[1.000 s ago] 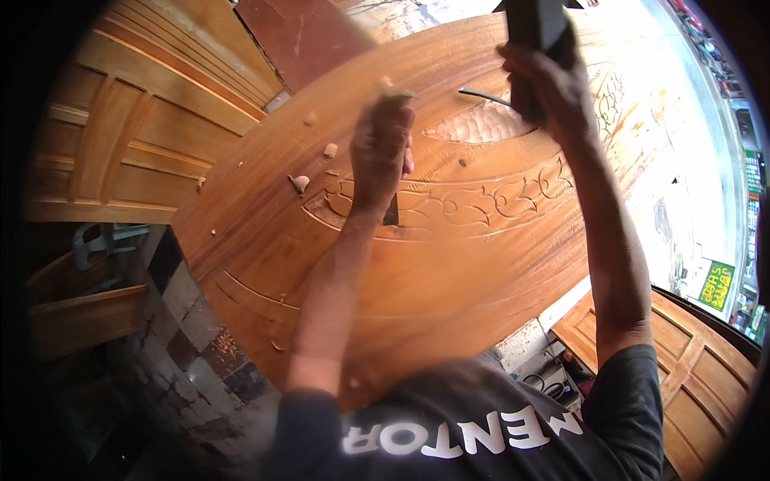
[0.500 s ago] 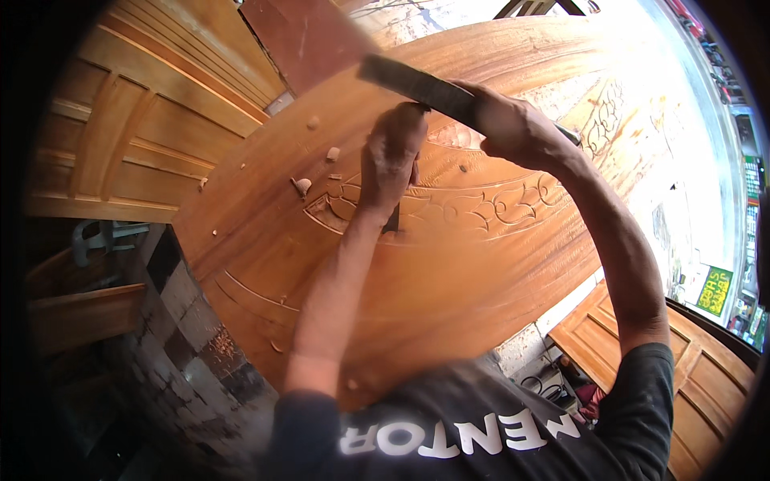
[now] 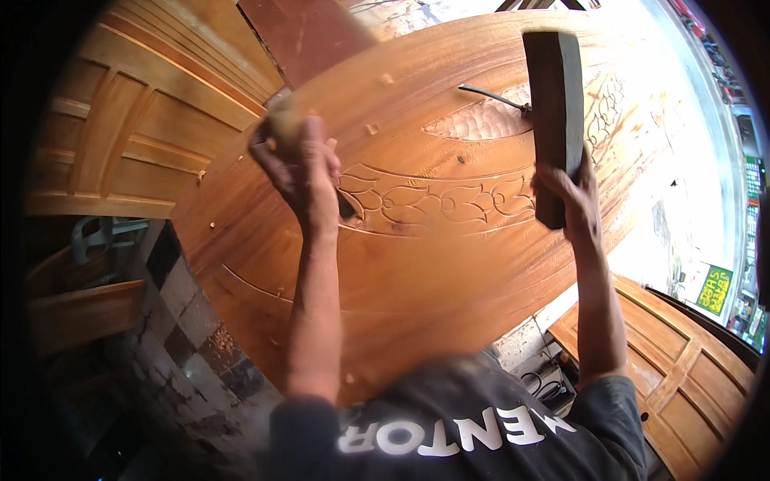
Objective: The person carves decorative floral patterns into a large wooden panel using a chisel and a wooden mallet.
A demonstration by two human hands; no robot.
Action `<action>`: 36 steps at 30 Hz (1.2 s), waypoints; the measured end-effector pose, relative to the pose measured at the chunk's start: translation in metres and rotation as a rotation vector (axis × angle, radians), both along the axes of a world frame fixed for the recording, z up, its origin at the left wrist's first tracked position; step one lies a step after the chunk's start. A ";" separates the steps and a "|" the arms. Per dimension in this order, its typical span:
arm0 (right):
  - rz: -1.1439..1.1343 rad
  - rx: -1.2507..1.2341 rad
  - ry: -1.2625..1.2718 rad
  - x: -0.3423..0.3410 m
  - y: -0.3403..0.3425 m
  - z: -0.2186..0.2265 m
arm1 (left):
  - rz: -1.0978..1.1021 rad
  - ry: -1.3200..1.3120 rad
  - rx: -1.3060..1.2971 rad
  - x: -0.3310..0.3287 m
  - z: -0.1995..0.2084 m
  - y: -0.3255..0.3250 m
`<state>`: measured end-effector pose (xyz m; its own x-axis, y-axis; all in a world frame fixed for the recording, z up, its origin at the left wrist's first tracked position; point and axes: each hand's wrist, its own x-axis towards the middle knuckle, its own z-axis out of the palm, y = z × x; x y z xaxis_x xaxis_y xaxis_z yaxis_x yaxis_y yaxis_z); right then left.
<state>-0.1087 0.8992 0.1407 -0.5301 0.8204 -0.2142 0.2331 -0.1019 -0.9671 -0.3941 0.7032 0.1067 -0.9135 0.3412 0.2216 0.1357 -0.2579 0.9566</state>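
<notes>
L hand (image 3: 301,172) fisted round chisel (image 3: 346,207) on carved panel (image 3: 433,240); R hand (image 3: 569,196) clenched on raised wooden mallet (image 3: 553,120). Off-centre blow could hit knuckles or gouge floral band (image 3: 449,200).

The left hand (image 3: 301,164) gripped a chisel (image 3: 346,207), its tip on the carved floral band (image 3: 437,200) of a round wooden panel (image 3: 425,264); the right hand (image 3: 571,192) held a dark mallet (image 3: 553,112) upright, raised above the panel.

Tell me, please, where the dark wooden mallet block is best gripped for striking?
Grip the mallet block at its lower end, coming from below, as the right hand does: it is long and straight, standing nearly upright, so a low grip leaves its length free to swing.
</notes>
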 end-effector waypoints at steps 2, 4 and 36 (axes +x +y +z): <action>-0.012 -0.040 0.078 0.025 -0.025 0.000 | -0.070 0.342 -0.395 0.015 0.000 -0.016; -0.051 0.009 0.058 0.049 -0.052 0.001 | -0.347 0.595 -0.483 0.057 0.006 -0.028; -0.341 0.737 -0.120 0.151 -0.409 -0.011 | -1.142 1.124 0.331 0.131 -0.048 -0.072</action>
